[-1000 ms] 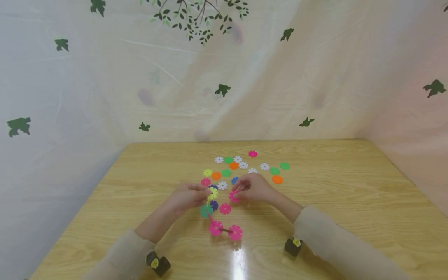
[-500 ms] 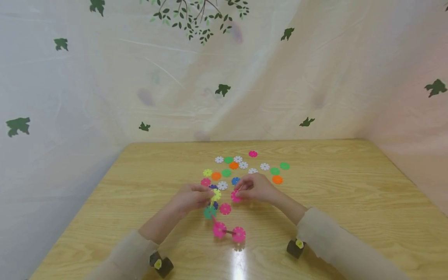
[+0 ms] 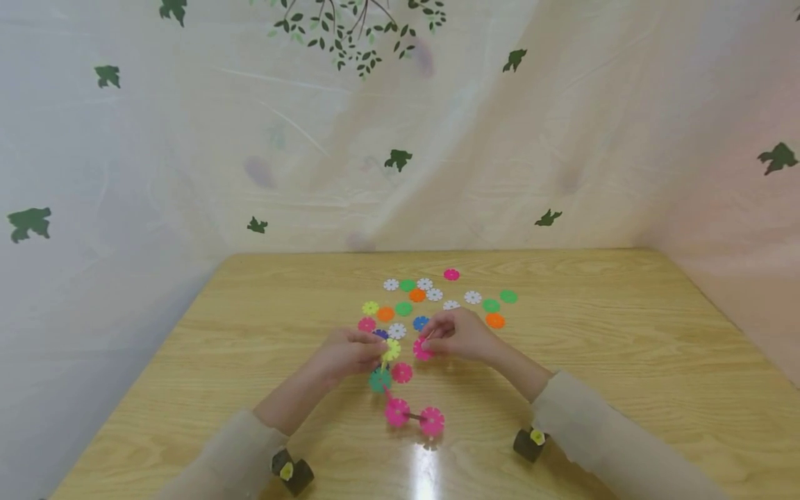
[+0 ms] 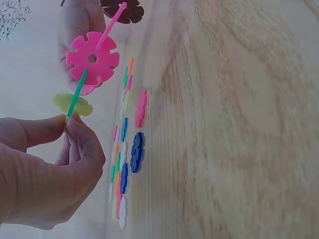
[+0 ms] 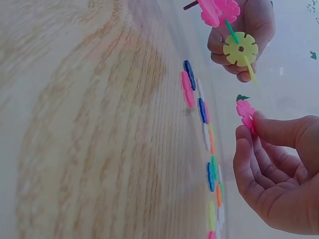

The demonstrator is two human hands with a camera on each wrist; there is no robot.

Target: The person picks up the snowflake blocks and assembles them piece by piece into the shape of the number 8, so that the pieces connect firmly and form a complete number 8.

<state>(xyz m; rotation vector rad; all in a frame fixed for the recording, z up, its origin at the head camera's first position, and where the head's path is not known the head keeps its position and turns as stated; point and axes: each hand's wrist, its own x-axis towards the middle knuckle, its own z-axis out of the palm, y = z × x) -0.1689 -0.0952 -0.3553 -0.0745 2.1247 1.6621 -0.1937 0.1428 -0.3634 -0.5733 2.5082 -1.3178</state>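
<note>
My left hand (image 3: 350,353) pinches the upper end of a chain of slotted snowflake discs, its thumb and fingertips by the yellow disc (image 3: 392,349). Below hang a teal-green disc (image 3: 380,380) and pink discs, among them one pink disc (image 3: 431,421) at the end beyond a brown disc seen edge-on. The right hand (image 3: 461,337) pinches a single pink disc (image 3: 422,348) between thumb and fingers, also visible as a pink disc (image 5: 245,113) in the right wrist view. A small gap separates this disc from the chain. Fingers partly cover the chain's held end.
Flat on the wooden table (image 3: 600,347) lie several loose discs, such as an orange disc (image 3: 495,321), a blue disc (image 3: 421,323) and a white disc (image 3: 396,331). Another pink disc (image 3: 403,373) lies between the hands. A printed curtain (image 3: 462,180) stands behind the table.
My left hand has shifted slightly to the right, carrying the chain nearer the right hand's pink disc. The right hand has barely moved and still pinches its disc.
</note>
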